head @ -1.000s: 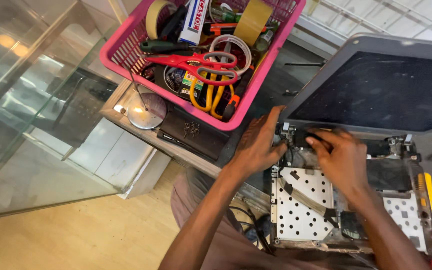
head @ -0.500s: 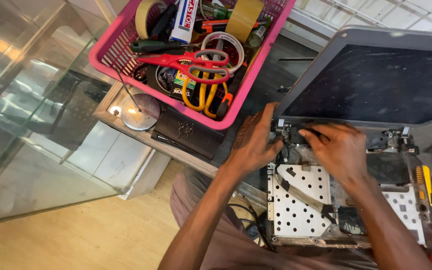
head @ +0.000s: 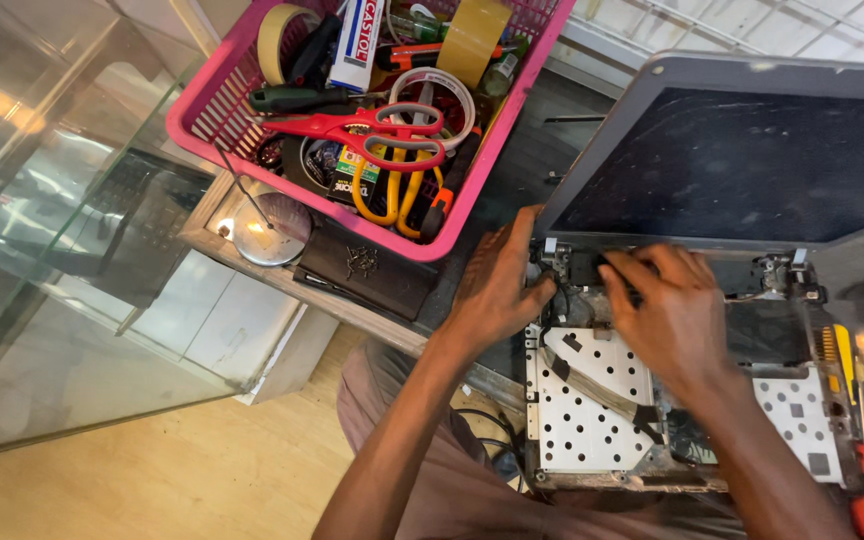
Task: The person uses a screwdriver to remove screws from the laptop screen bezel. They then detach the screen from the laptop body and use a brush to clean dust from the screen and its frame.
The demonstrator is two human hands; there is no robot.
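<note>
An opened laptop lies on the bench, its perforated metal base plate (head: 592, 400) bare and its dark screen (head: 752, 165) tilted up behind. My left hand (head: 497, 285) rests on the base's left rear corner beside the hinge, fingers spread against the edge. Fingers of my right hand (head: 667, 315) press down on the hinge strip (head: 577, 265) under the screen; what the fingertips touch is hidden. A flat brown ribbon cable (head: 592, 385) runs diagonally over the plate, just below both hands.
A pink basket (head: 214, 100) at the back left holds red scissors (head: 372, 135), yellow-handled pliers, tape rolls, a tube and screwdrivers. A shiny disc (head: 270, 228) and a dark pouch (head: 367, 265) lie before it. Red and yellow tools (head: 857, 400) sit far right. A glass case (head: 42, 220) stands left.
The view has shifted so the laptop and basket sit slightly lower and nearer. Both hands stay at the hinge area; the right hand's fingers have moved a little along the strip.
</note>
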